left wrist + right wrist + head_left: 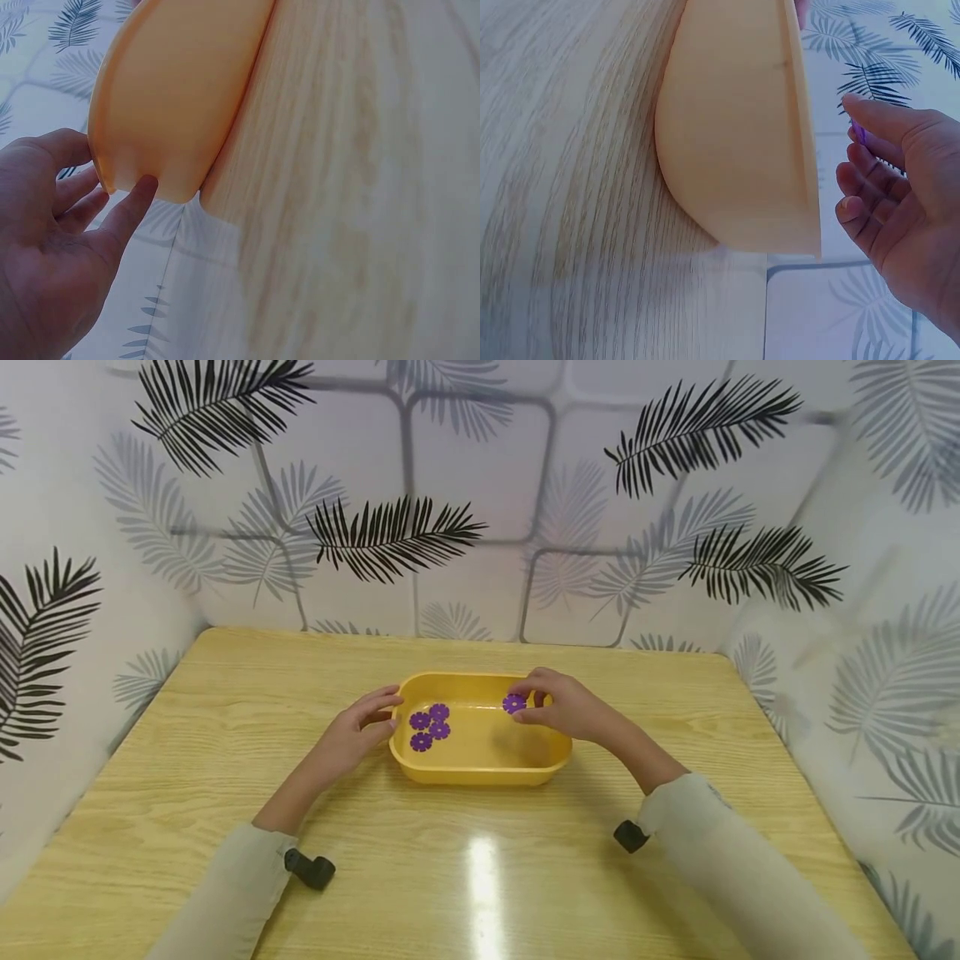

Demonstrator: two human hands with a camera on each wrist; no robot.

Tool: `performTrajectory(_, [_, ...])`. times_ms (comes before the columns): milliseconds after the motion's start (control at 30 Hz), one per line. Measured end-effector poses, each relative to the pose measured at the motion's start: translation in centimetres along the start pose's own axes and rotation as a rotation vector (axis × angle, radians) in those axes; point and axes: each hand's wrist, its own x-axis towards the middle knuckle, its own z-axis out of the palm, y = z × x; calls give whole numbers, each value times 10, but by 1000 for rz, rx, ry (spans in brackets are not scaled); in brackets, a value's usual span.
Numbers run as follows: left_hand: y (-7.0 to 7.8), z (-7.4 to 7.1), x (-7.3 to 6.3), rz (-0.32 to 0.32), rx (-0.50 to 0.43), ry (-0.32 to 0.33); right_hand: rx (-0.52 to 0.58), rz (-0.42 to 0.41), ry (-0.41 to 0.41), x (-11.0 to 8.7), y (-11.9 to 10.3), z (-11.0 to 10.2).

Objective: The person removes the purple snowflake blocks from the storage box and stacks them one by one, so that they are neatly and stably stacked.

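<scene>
A yellow plastic basin (472, 776) stands on the wooden table. At its left end, my left hand (356, 729) holds the wall; in the left wrist view the thumb (142, 196) lies against the outside and the fingers reach the rim. Several purple snowflake discs (421, 742) lie on the basin's floor near that hand. My right hand (566, 706) is over the basin's right end, pinching one purple snowflake disc (514, 703) between thumb and fingers. In the right wrist view only a thin purple edge of this disc (858, 133) shows, above the rim.
Light wood grain covers the table (225, 735) around the basin. Behind and beside it hangs pale cloth (480, 460) with a leaf print. A black wrist camera (311, 869) is strapped at the left cuff, another (631, 836) at the right.
</scene>
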Motion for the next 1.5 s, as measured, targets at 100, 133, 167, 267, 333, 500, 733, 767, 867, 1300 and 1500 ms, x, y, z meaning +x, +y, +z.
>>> performTrajectory(100, [0, 1, -1, -2, -1, -1, 2, 14, 19, -7, 4, -5])
performTrajectory(133, [0, 1, -1, -2, -2, -2, -2, 15, 27, -9, 6, -7])
performTrajectory(167, [0, 1, -1, -1, -4, -2, -9, 11, 34, -12, 7, -9])
performTrajectory(267, [0, 0, -1, -2, -7, -1, -26, 9, 62, -21, 11, -16])
performTrajectory(333, [0, 0, -1, -2, -6, 1, -30, 17, 86, -27, 16, -20])
performTrajectory(500, [0, 0, 0, -6, -5, 1, -37, 68, 146, -44, 34, -28])
performTrajectory(733, [0, 0, 0, 0, 2, 9, -2, 143, 192, -69, 63, -32])
performTrajectory(767, [0, 0, 0, 2, 4, 11, 1, 153, 195, -72, 68, -32])
performTrajectory(867, [0, 0, -1, 7, 10, 15, 6, 182, 192, -82, 81, -31])
performTrajectory(1300, [-2, 3, 0, 20, 7, 9, 27, 287, 172, -102, 123, -19])
performTrajectory(1500, [1, 2, -1, 15, 1, 6, 14, 282, 153, -101, 129, -16])
